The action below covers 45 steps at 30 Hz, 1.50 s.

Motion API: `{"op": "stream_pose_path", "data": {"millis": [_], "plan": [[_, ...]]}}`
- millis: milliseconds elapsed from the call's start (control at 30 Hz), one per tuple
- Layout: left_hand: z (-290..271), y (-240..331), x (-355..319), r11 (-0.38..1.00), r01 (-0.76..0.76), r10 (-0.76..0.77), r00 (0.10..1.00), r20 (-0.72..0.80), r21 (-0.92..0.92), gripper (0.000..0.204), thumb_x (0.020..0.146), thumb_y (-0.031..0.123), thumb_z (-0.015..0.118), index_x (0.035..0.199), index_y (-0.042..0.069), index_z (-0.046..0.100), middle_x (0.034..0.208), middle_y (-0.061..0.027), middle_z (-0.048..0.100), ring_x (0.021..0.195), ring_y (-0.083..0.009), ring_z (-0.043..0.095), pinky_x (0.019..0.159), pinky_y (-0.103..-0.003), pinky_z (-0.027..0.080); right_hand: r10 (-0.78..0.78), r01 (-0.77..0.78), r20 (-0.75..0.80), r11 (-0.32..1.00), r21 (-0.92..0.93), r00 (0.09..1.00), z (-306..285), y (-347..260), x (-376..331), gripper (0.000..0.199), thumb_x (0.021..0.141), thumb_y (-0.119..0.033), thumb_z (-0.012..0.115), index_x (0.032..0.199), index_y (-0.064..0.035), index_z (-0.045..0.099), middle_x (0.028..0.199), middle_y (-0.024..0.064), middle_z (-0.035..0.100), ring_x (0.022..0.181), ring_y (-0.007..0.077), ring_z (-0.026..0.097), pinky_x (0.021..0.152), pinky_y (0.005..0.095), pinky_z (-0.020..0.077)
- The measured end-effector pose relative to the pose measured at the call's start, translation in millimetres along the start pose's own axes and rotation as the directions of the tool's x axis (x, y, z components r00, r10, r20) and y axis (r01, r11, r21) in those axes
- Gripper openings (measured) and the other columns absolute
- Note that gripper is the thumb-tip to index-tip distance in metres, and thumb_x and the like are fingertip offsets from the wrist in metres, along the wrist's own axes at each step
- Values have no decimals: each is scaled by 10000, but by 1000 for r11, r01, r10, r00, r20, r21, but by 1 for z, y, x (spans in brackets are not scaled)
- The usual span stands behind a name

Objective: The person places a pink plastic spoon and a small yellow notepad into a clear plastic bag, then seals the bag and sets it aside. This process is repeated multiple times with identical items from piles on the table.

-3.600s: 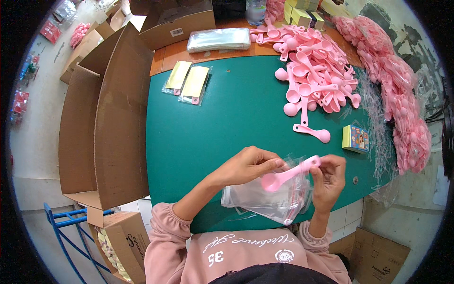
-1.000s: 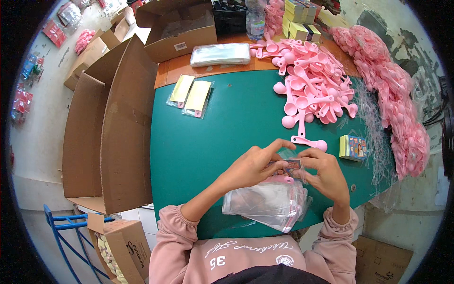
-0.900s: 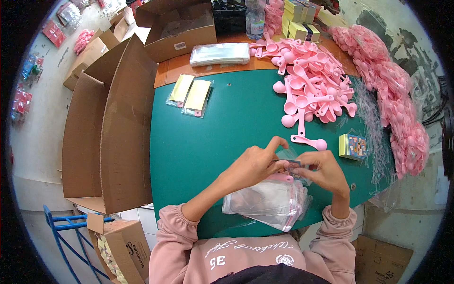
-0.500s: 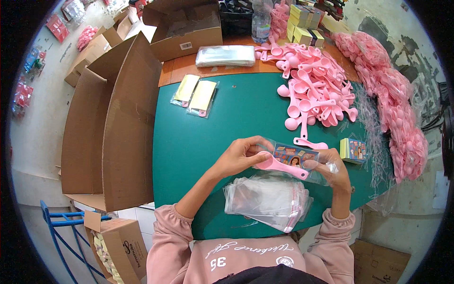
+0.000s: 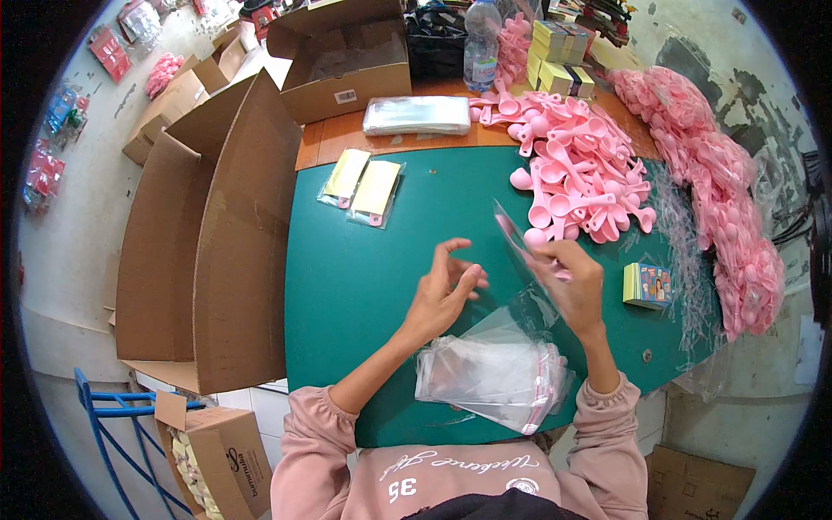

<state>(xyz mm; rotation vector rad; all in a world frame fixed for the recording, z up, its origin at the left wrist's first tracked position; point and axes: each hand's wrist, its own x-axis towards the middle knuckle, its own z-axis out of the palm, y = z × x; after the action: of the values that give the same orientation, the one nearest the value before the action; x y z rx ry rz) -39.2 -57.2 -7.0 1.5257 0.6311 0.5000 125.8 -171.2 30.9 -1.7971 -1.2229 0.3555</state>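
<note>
My right hand (image 5: 570, 284) is closed on a tilted, see-through packet (image 5: 520, 246), seen nearly edge-on and blurred; pink shows along it and below my fingers. Whether the spoon and card are fully inside is unclear. Beside it, my left hand (image 5: 440, 296) is raised with fingers apart and slightly curled, holding nothing. Below both hands lies a loose stack of clear plastic bags (image 5: 481, 373), with one bag (image 5: 523, 319) slanting up toward my right wrist. A heap of pink measuring spoons (image 5: 585, 169) lies beyond my right hand. The printed card stack (image 5: 647, 286) sits right of it.
Two packets with yellow cards (image 5: 373, 192) lie at the far left of the green table (image 5: 347, 286). A bundle of clear bags (image 5: 416, 116) and a water bottle (image 5: 481, 48) stand behind. Tall cardboard boxes (image 5: 243, 234) border the left; bagged pink spoons (image 5: 719, 191) line the right.
My left hand has let go of the clear packet and spoon and drawn apart. My right hand has moved up and left, turning the packet edge-on. The loose spoon near the heap no longer shows.
</note>
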Motion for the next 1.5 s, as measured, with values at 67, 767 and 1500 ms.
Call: {"op": "stream_pose_path", "data": {"millis": [67,767,1500], "plan": [[1,-3,-3,915,233,-185,968,171,-330,516,913,138,473,1334,67,185,997,-155,560,986,-207,568,768,-307,491,-131,141,286,990,-17,949,0,-2,4,513,703,-132,691,1171,-48,501,1141,149,519,1067,307,481,888,364,411],[2,-5,-23,971,233,-237,965,111,47,685,865,20,486,1376,118,39,799,-93,571,753,-160,611,694,-306,535,-250,351,448,923,-158,858,41,-4,-31,157,725,-107,626,792,-21,514,812,111,485,824,290,499,718,374,423],[3,-12,-27,916,299,-268,952,147,-268,130,870,39,499,997,15,487,894,-54,554,865,-166,615,736,-250,512,5,44,293,986,-160,956,-49,6,-9,522,640,-52,653,1116,-15,441,1072,182,436,1075,365,438,959,400,331]]}}
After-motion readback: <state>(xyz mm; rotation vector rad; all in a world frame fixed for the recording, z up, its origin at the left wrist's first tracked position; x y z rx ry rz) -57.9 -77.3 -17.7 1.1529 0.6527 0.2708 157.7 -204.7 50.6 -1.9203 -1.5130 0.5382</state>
